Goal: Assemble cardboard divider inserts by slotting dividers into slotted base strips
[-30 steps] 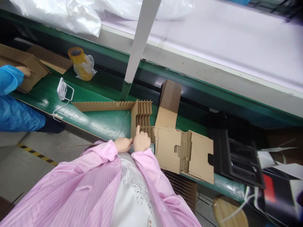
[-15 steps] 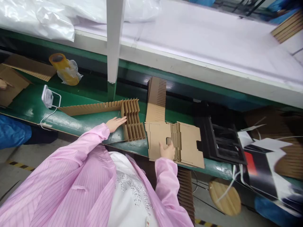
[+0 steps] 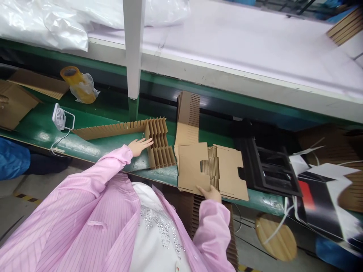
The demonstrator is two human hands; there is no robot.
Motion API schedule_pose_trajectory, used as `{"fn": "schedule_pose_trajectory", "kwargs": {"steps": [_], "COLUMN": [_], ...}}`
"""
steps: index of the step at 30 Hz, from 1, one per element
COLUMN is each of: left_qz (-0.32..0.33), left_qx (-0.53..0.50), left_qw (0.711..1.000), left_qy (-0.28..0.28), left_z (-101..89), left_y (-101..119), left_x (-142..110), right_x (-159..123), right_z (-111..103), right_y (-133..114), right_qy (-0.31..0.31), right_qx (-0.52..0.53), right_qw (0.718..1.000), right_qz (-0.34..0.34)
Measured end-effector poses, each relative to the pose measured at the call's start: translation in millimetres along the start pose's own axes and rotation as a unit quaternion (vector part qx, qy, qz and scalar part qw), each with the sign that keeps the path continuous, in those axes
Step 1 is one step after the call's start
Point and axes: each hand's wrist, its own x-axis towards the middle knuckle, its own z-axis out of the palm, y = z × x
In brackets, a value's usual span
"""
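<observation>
My left hand point(image 3: 141, 146) lies open, fingers stretched out, its fingertips against the left side of a slotted cardboard divider grid point(image 3: 159, 143). A long slotted cardboard strip point(image 3: 110, 130) runs leftward from the grid. My right hand point(image 3: 211, 193) pinches the near edge of a flat cardboard sheet point(image 3: 192, 166) with a notch in its right side; the thumb is on top and the other fingers are partly hidden. The sheet lies over a fanned stack of cardboard pieces point(image 3: 231, 170). Behind it is a stack of slotted cardboard strips point(image 3: 188, 117).
A white fan point(image 3: 59, 117) and a yellow tape roll point(image 3: 78, 85) are at the left of the green bench point(image 3: 85, 145). Black frames point(image 3: 272, 170) lie at the right. A white post point(image 3: 133, 49) rises behind. A wooden stool point(image 3: 275, 236) stands below.
My right hand has moved down and right from the stack's middle to the near edge of a cardboard sheet, now pinched. My left hand has stayed at the grid.
</observation>
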Motion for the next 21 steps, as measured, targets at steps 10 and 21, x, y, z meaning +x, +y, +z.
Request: {"fn": "schedule_pose_trajectory", "kwargs": {"steps": [10,21], "left_qz": [-0.089,-0.119], "left_qx": [-0.137,-0.133], "left_qw": [0.985,0.984], "left_qy": [-0.058,0.003], "left_z": [2.7,28.8], "left_y": [70.4,85.4], "left_x": [-62.3,-76.4], "right_x": [-83.3,-117.0], "right_z": [-66.6,-48.8], "right_y": [-102.5,-175.1], "right_qy": [0.044,0.034], "right_qx": [0.177,-0.097], "right_qw": [0.974,0.964], "right_qz": [-0.135,-0.244]}}
